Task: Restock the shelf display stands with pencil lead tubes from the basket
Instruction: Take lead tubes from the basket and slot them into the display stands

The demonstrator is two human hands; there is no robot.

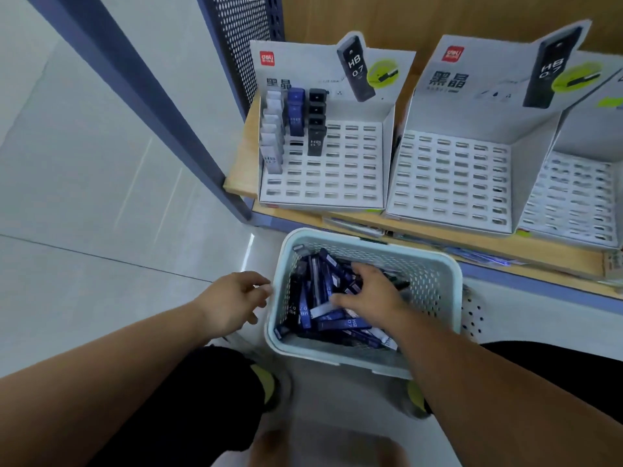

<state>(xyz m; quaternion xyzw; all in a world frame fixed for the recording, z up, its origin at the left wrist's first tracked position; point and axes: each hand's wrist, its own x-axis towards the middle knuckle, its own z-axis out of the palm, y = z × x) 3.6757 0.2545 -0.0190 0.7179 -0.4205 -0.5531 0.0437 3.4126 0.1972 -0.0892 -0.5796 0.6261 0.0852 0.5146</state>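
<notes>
Floor (101,197): pale tiles, far left and under the basket.
Shelf upright (141,96): blue post slanting down to the corner of the wooden shelf board (237,176).
Left hand (236,299): outside the basket, at its left wall. Fingers relaxed and slightly bent, tips at the rim; touching or just beside it, I cannot tell. No tube in it.
Left display stand (340,183): white slotted card on the shelf board, above the basket. Its far-left column is filled with white tubes (272,143). Beside that, a short row of blue tubes (296,112), then a short row of black tubes (317,129), all upright in their slots. The other slots are open.
Basket (441,264): pale perforated plastic, on the floor just in front of the shelf, between the two forearms.
Pencil lead tubes (323,320): loose heap in the basket, mostly blue and black, a few white, lying crosswise. Well apart from the left hand's fingers, directly under the right hand.
Right hand (371,291): inside the basket, palm down on the heap, thumb spread toward the left. Fingers dip among the tubes; whether they pinch one, I cannot tell.
Middle display stand (448,183): just right of the first, every slot open.
Right display stand (573,197): cut by the picture's edge, slots open.
</notes>
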